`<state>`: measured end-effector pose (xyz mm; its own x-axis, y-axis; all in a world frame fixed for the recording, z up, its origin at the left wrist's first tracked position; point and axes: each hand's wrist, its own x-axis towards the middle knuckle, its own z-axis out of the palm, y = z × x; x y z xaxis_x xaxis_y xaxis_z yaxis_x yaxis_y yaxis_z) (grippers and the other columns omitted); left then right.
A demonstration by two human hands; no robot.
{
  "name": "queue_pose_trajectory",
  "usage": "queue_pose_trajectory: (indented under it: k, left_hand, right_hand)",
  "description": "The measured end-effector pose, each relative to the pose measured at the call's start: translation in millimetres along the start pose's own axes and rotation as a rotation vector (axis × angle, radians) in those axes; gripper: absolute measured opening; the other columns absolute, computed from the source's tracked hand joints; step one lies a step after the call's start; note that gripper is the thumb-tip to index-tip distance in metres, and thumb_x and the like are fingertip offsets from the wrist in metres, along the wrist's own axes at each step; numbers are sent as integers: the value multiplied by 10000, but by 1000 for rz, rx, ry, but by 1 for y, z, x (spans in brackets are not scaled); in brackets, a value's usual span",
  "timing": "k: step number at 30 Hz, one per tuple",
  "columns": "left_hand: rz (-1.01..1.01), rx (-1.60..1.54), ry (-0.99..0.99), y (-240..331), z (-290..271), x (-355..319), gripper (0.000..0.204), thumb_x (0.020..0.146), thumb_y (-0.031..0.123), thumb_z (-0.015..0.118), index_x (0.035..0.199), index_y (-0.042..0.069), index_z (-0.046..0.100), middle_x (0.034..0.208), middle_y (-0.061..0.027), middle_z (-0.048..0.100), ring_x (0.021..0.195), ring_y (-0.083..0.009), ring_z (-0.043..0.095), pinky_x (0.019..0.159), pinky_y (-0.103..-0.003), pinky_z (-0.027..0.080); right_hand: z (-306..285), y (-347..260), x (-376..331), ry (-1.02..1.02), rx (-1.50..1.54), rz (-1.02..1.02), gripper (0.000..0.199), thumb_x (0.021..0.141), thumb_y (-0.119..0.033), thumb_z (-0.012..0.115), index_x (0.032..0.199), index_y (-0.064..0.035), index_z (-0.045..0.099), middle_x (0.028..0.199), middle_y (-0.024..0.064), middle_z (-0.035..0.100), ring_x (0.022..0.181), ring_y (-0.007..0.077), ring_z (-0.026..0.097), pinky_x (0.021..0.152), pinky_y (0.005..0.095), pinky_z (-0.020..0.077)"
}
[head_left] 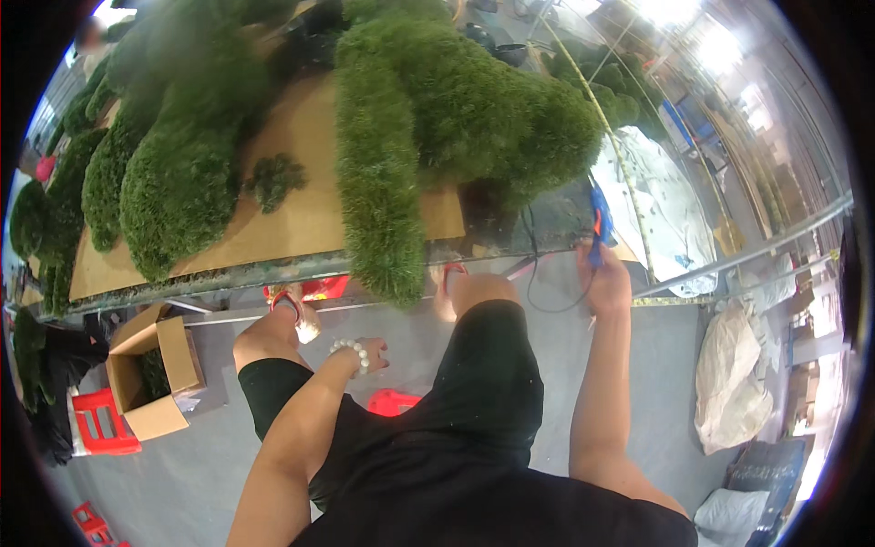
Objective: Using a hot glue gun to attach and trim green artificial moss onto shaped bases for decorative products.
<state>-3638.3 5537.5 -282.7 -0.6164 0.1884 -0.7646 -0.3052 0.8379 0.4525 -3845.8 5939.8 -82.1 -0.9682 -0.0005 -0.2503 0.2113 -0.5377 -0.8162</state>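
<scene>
I see a blue glue gun with an orange-red trigger (pixel 598 226) and a black cord (pixel 533 264). The shaggy moss-covered sculpted form (pixel 437 118) is deep green throughout; a second one (pixel 173 173) and a small loose tuft (pixel 273 180) match it. Beneath them the flat cardboard sheet (pixel 292 219) is tan. I note a white bead bracelet (pixel 354 351), black clothing (pixel 474 428), a red plastic stool (pixel 394 401), a brown cardboard box (pixel 150 374), a grey floor (pixel 200 474) and off-white sacks (pixel 734 383).
</scene>
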Motion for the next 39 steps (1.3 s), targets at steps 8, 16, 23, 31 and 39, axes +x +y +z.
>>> queue_pose_trajectory:
  k: [8, 16, 23, 31, 39]
  left_hand:
    - [17, 61, 38, -13, 7, 4, 578, 902, 401, 653, 1368, 84, 527, 1251, -113, 665, 1172, -311, 618, 997, -402, 489]
    - [17, -31, 17, 3, 3, -6, 575, 909, 435, 631, 1367, 101, 537, 1302, -153, 620, 1181, -329, 605, 1011, -430, 473]
    - [167, -67, 207, 19, -17, -39, 580, 913, 416, 638, 1371, 80, 519, 1297, -129, 638, 1191, -320, 605, 1011, -415, 477]
    - [485, -859, 421, 30, -51, -72, 327, 960, 105, 624, 1272, 14, 586, 1205, -87, 668, 1125, -159, 618, 966, -303, 491]
    - [646, -1094, 457, 27, -64, -91, 285, 955, 94, 639, 1223, 3, 605, 1162, -70, 664, 1102, -158, 621, 962, -309, 493]
  right_hand:
    - [14, 26, -79, -407, 436, 89, 567, 780, 6, 612, 1336, -58, 521, 835, 10, 459, 779, 146, 471, 717, 298, 408]
    - [52, 24, -98, -680, 334, -146, 792, 750, 59, 623, 1490, -128, 411, 823, -10, 403, 731, 127, 396, 656, 285, 328]
    - [54, 69, -109, -842, 418, 20, 818, 745, 34, 641, 1508, -157, 415, 919, 19, 438, 730, 132, 430, 670, 283, 374]
    - [40, 114, -104, -807, 423, 118, 728, 824, -139, 727, 1491, -156, 435, 977, 27, 492, 708, 117, 450, 633, 272, 383]
    - [24, 130, -98, -732, 486, 174, 709, 895, -237, 718, 1501, -129, 367, 956, 33, 476, 718, 117, 450, 640, 280, 399]
